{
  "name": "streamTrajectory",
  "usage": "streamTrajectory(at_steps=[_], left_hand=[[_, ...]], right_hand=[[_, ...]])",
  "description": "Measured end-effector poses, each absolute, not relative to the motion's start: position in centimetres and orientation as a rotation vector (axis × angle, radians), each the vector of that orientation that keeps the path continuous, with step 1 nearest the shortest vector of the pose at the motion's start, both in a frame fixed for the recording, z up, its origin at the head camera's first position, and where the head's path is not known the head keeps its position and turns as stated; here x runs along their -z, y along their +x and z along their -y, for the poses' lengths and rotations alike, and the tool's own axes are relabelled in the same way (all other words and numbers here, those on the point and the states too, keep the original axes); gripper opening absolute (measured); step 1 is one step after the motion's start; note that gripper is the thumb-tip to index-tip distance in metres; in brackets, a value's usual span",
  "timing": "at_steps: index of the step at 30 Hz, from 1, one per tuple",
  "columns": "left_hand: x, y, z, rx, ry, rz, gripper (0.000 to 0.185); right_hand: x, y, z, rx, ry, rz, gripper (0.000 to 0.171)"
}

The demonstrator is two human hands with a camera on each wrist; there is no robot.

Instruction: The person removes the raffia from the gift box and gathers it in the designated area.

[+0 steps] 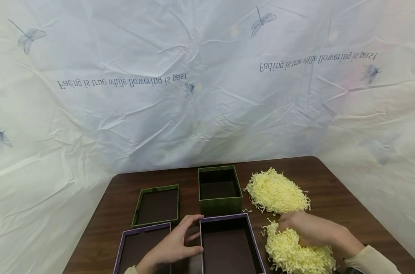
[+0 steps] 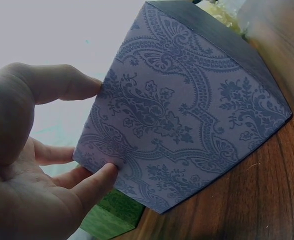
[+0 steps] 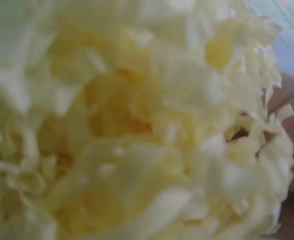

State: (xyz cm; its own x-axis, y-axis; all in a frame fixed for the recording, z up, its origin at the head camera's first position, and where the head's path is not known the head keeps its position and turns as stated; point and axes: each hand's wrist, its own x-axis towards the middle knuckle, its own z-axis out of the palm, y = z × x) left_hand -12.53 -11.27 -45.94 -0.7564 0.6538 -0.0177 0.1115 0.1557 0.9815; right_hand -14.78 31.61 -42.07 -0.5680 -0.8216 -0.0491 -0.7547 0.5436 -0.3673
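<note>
A purple-rimmed box (image 1: 229, 245) with a dark inside stands at the front of the table. My left hand (image 1: 174, 243) touches its left side, the thumb and a finger at the rim. In the left wrist view, fingertips of this hand (image 2: 52, 145) rest against the patterned outer wall of the box (image 2: 171, 110). To the right, my right hand (image 1: 306, 228) grips a clump of pale yellow shredded paper (image 1: 296, 255); its fingertips are hidden in the strands. Shredded paper (image 3: 137, 140) fills most of the right wrist view, blurred and close.
A second pile of shredded paper (image 1: 277, 190) lies behind the right hand. A green box (image 1: 221, 204) stands behind the purple one. At the left lie a green-rimmed lid (image 1: 159, 205) and a purple-rimmed lid (image 1: 139, 243). Printed sheeting (image 1: 207, 114) hangs around the wooden table (image 1: 101, 228).
</note>
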Motion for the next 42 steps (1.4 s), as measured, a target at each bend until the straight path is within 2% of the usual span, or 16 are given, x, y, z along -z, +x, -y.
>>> streamTrajectory(at_steps=[16,29,42], left_hand=[[46.2,-12.5,11.2,-1.642,0.733,-2.001,0.075],[46.1,-12.6,11.3,-1.658,0.739,-1.991,0.073],[45.9,-12.6,11.3,-1.657,0.73,-1.984,0.073]], right_hand=[[43.1,-14.9,-31.6,0.463,-1.32,-2.505,0.08],[44.2,-14.5,-31.0,0.378,-1.325,-2.593,0.093],[43.4,-13.8,-30.7,0.296,-1.238,-2.584,0.094]])
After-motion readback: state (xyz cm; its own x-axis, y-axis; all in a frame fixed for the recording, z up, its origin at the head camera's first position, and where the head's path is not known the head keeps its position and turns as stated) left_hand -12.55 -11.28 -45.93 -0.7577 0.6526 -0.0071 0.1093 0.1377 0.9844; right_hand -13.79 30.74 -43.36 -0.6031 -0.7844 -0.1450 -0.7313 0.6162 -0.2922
